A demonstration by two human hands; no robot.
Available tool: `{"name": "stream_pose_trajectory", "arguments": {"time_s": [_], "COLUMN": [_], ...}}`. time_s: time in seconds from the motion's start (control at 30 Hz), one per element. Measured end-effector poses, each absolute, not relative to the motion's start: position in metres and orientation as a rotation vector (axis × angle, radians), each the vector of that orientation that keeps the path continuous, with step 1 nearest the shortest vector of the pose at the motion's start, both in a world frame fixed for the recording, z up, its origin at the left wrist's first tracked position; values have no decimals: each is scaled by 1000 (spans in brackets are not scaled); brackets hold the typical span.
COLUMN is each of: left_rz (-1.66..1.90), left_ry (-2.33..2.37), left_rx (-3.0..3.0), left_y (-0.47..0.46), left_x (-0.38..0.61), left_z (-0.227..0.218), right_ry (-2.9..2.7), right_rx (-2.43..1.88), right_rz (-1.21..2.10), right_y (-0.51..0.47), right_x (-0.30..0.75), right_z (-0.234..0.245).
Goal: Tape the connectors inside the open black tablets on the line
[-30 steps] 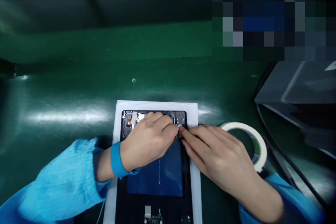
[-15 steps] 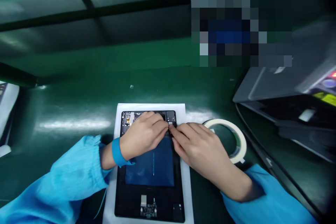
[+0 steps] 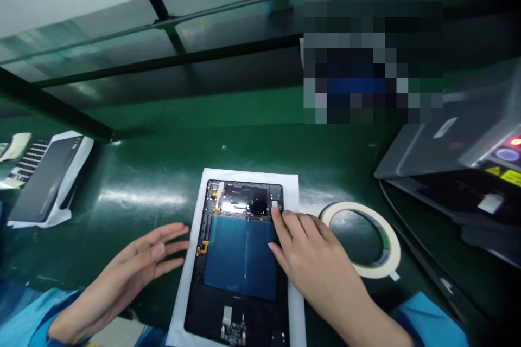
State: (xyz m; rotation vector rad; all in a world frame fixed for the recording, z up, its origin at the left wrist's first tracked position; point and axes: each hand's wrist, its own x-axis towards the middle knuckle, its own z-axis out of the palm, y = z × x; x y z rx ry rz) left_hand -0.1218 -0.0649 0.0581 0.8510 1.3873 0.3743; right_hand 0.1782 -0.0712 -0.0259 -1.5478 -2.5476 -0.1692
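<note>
A tablet without its back cover (image 3: 203, 303) lies on a white sheet (image 3: 292, 187), its inner parts facing up. Its large dark-blue battery (image 3: 232, 260) fills the middle, with a small circuit board (image 3: 233, 332) near the lower edge. My right hand (image 3: 315, 246) rests over the tablet's right side, fingers stretched and thumb apart. Its index fingertip touches a small white piece (image 3: 274, 204) near the upper right corner. Just off the sheet's left edge, my left hand (image 3: 148, 255) hovers with fingers spread, holding nothing.
Right of the sheet lies a roll of cream tape (image 3: 393, 244) with a loose end. A grey machine (image 3: 439, 146) with a red light and a dark cable stand farther right. At left, a closed dark tablet (image 3: 49, 181) rests on white wrapping. A dark frame bar (image 3: 57, 103) crosses behind.
My left hand has left the tablet's top area and moved left, opening its fingers. My right hand stays at the upper right corner. The view has shifted, showing more at left.
</note>
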Motion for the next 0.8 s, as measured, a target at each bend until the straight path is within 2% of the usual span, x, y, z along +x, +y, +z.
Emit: {"name": "stream_pose_trajectory", "arguments": {"time_s": [0.2, 0.33, 0.47, 0.57, 0.67, 0.73, 0.8], "left_rz": [326, 412, 521, 562, 628, 639, 647], "left_ry": [1226, 1220, 1152, 1195, 1474, 1660, 1766], "left_rx": [921, 1181, 1174, 1178, 1294, 1406, 1456], "left_y": [-62, -53, -48, -34, -9, 13, 35], "left_x": [-90, -80, -84, -117, -184, -236, -283], "left_z": [48, 28, 10, 10, 21, 30, 36], "right_ry": [-2546, -2536, -2484, -2384, -2342, -2406, -2471], "right_rx": [-1456, -1392, -1325, -1281, -1376, -1595, -1946], "right_rz": [-258, -300, -235, -271, -505, -646, -603], "right_y": [-69, -62, -60, -56, -31, 3, 47], "right_x": [179, 180, 184, 193, 204, 208, 213], "right_z": [-28, -27, -28, -21, -3, 11, 20]}}
